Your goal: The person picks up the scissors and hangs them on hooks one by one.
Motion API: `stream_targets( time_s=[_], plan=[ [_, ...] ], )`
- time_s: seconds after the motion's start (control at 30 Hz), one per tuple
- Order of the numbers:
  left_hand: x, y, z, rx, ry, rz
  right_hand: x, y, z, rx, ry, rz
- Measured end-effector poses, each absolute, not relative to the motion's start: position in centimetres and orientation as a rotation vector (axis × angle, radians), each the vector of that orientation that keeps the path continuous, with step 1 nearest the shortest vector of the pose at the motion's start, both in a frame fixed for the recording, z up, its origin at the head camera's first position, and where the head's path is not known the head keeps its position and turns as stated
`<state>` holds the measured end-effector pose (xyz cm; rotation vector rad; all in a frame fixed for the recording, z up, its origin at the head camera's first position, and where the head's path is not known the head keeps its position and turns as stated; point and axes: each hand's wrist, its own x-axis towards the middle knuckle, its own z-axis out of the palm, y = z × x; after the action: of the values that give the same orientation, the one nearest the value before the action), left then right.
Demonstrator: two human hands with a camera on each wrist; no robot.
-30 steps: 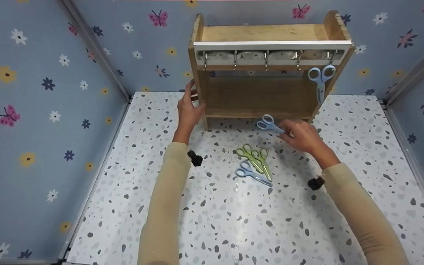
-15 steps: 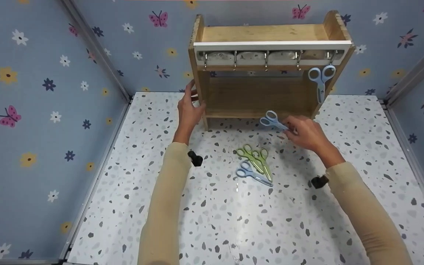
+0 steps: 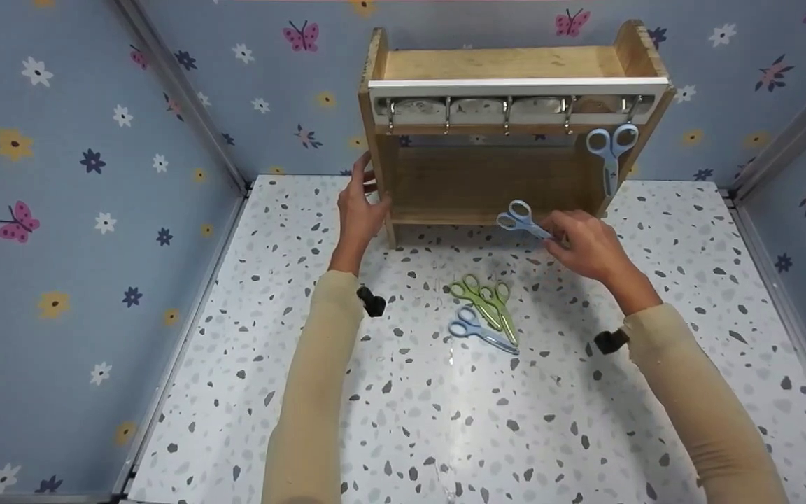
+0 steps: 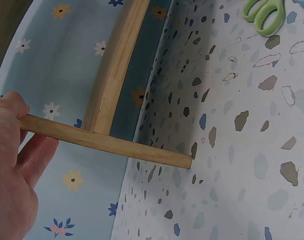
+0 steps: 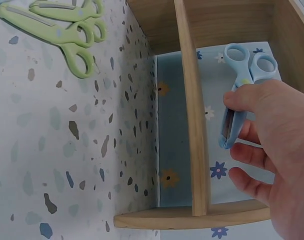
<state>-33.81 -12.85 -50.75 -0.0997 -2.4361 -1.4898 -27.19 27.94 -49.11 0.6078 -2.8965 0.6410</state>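
Light blue scissors are pinched at the blade end between the thumb and fingers of my right hand, handles pointing left, in front of the wooden rack. The right wrist view shows these scissors with the thumb lying across them. My left hand grips the rack's left side panel, thumb in front and fingers behind. Another pair of light blue scissors hangs by a handle loop from the rightmost hook. On the table lie two green scissors and one blue pair of scissors.
A white rail with several metal hooks runs across the rack's upper front. The speckled table meets blue flowered walls at the back and both sides.
My right hand has moved slightly up and to the right, carrying the blue scissors toward the rack. The left hand stays on the side panel, and the scissors on the table have not moved.
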Motion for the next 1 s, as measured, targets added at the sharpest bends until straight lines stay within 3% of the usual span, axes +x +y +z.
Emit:
stream_targets(
  time_s=[1.0],
  plan=[
    [-33.8, -12.9, -50.6, -0.082, -2.465, -1.476, -27.5, 28.4, -46.2, 0.611, -2.755, 0.672]
  ],
)
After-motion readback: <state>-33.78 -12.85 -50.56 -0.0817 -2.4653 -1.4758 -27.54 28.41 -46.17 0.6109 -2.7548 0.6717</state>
